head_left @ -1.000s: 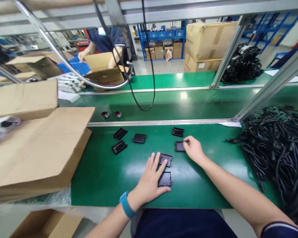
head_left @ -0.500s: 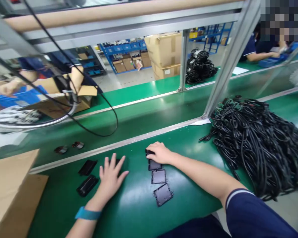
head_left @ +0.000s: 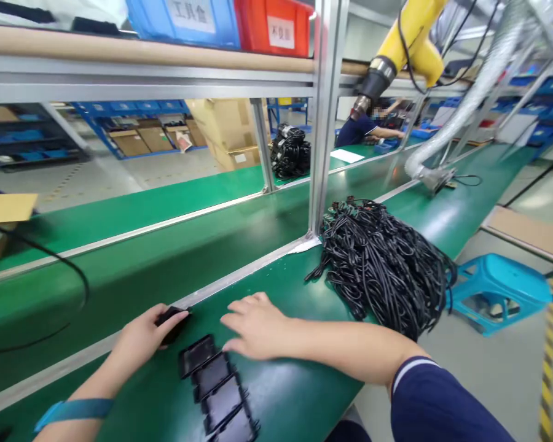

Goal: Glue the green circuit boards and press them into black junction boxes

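Observation:
My left hand [head_left: 138, 337] is closed around a black plastic case piece [head_left: 174, 323], thumb across its top, near the metal strip along the table. Several shallow black plastic case halves [head_left: 212, 373] lie in a touching row on the green table, just nearer to me than that piece. To the right of the row's far end, my right hand [head_left: 255, 328] hovers or rests with its fingers apart and nothing in them. Its thumb is close to the row's edge; whether it touches is unclear.
A large heap of black cables [head_left: 382, 264] covers the table to the right, beside a metal post [head_left: 320, 123]. A blue stool [head_left: 502, 288] stands at the right. Overhead hang a yellow tool [head_left: 403, 43] and a silver duct [head_left: 470, 92]. A co-worker [head_left: 357, 131] sits farther off.
The view has swung right. My left hand has gone from lying spread to gripping a black case piece beyond the row. The right hand has let go of the row's far end.

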Motion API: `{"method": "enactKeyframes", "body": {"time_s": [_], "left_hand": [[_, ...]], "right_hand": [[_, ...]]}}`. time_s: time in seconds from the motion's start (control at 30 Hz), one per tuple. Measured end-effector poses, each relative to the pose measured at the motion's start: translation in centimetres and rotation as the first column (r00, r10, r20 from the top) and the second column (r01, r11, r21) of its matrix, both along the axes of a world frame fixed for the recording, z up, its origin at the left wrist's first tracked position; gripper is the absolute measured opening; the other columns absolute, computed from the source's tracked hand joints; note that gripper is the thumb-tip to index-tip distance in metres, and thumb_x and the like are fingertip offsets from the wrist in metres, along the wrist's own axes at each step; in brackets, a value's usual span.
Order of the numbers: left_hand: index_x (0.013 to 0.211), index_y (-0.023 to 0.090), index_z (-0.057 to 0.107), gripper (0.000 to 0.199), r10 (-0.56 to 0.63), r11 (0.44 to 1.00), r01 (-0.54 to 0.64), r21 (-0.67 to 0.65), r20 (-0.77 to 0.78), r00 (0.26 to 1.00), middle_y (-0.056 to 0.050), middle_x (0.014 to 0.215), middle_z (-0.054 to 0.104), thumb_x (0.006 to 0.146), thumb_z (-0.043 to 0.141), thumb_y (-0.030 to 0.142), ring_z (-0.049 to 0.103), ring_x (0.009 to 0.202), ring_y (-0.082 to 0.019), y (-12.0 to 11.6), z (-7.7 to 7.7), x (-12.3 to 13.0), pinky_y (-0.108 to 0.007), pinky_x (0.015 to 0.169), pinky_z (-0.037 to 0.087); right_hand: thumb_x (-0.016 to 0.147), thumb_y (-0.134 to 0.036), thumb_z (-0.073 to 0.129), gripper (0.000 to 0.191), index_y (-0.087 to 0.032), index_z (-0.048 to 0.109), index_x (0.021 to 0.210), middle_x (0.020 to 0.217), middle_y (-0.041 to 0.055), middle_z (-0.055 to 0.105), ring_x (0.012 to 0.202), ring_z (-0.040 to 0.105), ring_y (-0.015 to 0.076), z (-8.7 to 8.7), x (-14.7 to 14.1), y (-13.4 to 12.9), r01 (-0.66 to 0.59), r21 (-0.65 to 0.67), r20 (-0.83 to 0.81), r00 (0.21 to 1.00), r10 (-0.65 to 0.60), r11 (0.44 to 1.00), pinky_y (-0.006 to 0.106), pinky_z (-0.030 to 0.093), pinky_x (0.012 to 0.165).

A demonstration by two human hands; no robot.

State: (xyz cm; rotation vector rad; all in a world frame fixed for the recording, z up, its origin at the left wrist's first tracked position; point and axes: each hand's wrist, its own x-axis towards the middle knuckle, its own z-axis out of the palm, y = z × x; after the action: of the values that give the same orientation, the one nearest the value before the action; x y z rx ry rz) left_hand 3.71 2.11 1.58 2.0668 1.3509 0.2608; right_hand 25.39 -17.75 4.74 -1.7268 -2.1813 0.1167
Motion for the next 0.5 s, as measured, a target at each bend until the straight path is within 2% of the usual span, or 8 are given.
{"method": "enactKeyframes", "body": {"time_s": [0.07, 0.13, 0.2, 0.23, 0.27, 0.3, 0.37, 0.5], "left_hand": [[0.077, 0.019, 0.066, 0.058, -0.129, 0.989, 0.127, -0.081, -0.018, 0.992, -0.003, 0.061, 0.064, 0.058, 0.063, 0.073, 0.06, 0.055, -0.023, 0.5, -0.4, 2.5, -0.03, 0.045, 0.047], [0.07, 0.02, 0.067, 0.053, -0.26, 0.965, 0.256, -0.055, -0.076, 0.963, -0.002, 0.056, 0.063, 0.057, 0.064, 0.072, 0.059, 0.054, -0.023, 0.7, -1.0, 4.2, -0.029, 0.047, 0.046], [0.066, 0.022, 0.068, 0.05, -0.311, 0.945, 0.321, 0.063, -0.128, 0.942, -0.004, 0.064, 0.069, 0.061, 0.064, 0.071, 0.064, 0.062, -0.026, 0.4, -1.6, 4.9, -0.031, 0.055, 0.048], [0.069, 0.022, 0.07, 0.05, -0.307, 0.937, 0.325, 0.131, -0.137, 0.942, -0.006, 0.073, 0.072, 0.064, 0.063, 0.071, 0.067, 0.069, -0.028, 0.1, -1.8, 4.9, -0.033, 0.061, 0.051], [0.075, 0.023, 0.072, 0.051, -0.292, 0.93, 0.314, 0.191, -0.136, 0.947, -0.008, 0.081, 0.075, 0.067, 0.061, 0.072, 0.068, 0.076, -0.03, -0.3, -1.9, 4.8, -0.036, 0.068, 0.053], [0.082, 0.023, 0.074, 0.054, -0.27, 0.925, 0.293, 0.241, -0.123, 0.955, -0.01, 0.089, 0.076, 0.069, 0.058, 0.073, 0.069, 0.082, -0.032, -0.7, -2.1, 4.4, -0.04, 0.076, 0.054], [0.096, 0.021, 0.074, 0.06, -0.214, 0.926, 0.228, 0.301, -0.078, 0.974, -0.013, 0.102, 0.075, 0.071, 0.056, 0.073, 0.07, 0.095, -0.036, -1.7, -2.4, 3.2, -0.046, 0.087, 0.055], [0.109, 0.02, 0.07, 0.069, -0.032, 0.946, 0.031, 0.323, 0.0, 0.999, -0.015, 0.115, 0.073, 0.072, 0.05, 0.075, 0.071, 0.098, -0.035, -3.4, -4.1, -0.3, -0.044, 0.076, 0.061]], "right_hand": [[0.094, -0.049, 0.06, 0.035, -0.018, 0.069, 0.109, 0.107, 0.0097, 0.071, 0.103, 0.062, 0.0262, 2.6, 6.1, -1.3, 0.175, 0.056, 0.019, 0.984, -0.176, 0.983, 0.042, 0.044, 0.092], [0.097, -0.044, 0.057, 0.032, -0.017, 0.07, 0.11, 0.11, 0.0114, 0.071, 0.106, 0.061, 0.0253, 5.3, 13.3, -2.4, 0.406, 0.122, 0.031, 0.91, -0.413, 0.906, 0.04, 0.042, 0.096], [0.097, -0.042, 0.055, 0.032, -0.018, 0.07, 0.113, 0.116, 0.0135, 0.07, 0.111, 0.059, 0.0276, 7.5, 20.8, -3.1, 0.671, 0.125, 0.091, 0.726, -0.682, 0.731, 0.041, 0.041, 0.099], [0.097, -0.041, 0.055, 0.032, -0.017, 0.069, 0.113, 0.118, 0.0148, 0.068, 0.114, 0.057, 0.0291, 8.3, 24.3, -3.3, 0.798, 0.106, 0.133, 0.58, -0.803, 0.594, 0.043, 0.04, 0.099], [0.097, -0.041, 0.053, 0.034, -0.017, 0.068, 0.117, 0.123, 0.0159, 0.066, 0.118, 0.055, 0.0299, 8.9, 27.5, -3.5, 0.887, 0.077, 0.171, 0.438, -0.882, 0.456, 0.043, 0.039, 0.1], [0.097, -0.038, 0.053, 0.037, -0.013, 0.065, 0.121, 0.126, 0.0201, 0.064, 0.121, 0.053, 0.0328, 9.2, 30.3, -3.6, 0.923, 0.067, 0.176, 0.363, -0.915, 0.379, 0.047, 0.039, 0.101], [0.097, -0.034, 0.053, 0.042, -0.006, 0.06, 0.128, 0.133, 0.026, 0.058, 0.126, 0.049, 0.0369, 9.4, 34.7, -3.6, 0.955, 0.039, 0.181, 0.283, -0.942, 0.294, 0.052, 0.037, 0.102], [0.092, -0.033, 0.062, 0.042, -0.003, 0.064, 0.122, 0.124, 0.0292, 0.062, 0.121, 0.056, 0.0372, 8.5, 39.2, -2.6, 0.963, -0.076, 0.185, 0.268, -0.945, 0.258, 0.053, 0.04, 0.099]]}}
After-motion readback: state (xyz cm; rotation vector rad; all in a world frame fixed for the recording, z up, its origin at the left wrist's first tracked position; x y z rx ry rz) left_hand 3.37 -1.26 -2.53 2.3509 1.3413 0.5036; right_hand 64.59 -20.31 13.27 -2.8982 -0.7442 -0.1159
